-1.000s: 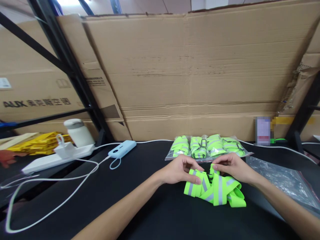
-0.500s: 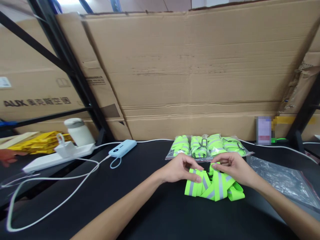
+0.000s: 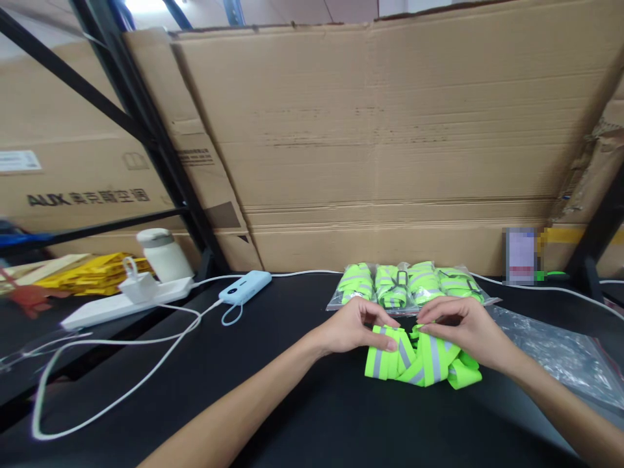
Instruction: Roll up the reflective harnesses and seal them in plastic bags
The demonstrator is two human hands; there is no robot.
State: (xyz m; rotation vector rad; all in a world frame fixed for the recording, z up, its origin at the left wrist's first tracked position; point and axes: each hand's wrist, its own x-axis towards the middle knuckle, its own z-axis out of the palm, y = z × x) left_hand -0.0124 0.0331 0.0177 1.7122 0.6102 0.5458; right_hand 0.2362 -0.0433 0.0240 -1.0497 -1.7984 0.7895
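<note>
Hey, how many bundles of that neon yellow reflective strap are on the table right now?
5: four bagged bundles in a row behind the hands, and one loose bundle between the left hand and right hand. More may be hidden beneath.

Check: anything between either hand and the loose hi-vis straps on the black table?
Nothing visible. The left hand and right hand both already grip the loose straps. The bagged straps lie just behind, not between.

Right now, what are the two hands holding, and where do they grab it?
Both hands, left hand and right hand, pinch the folded neon reflective strap along its top edge.
</note>
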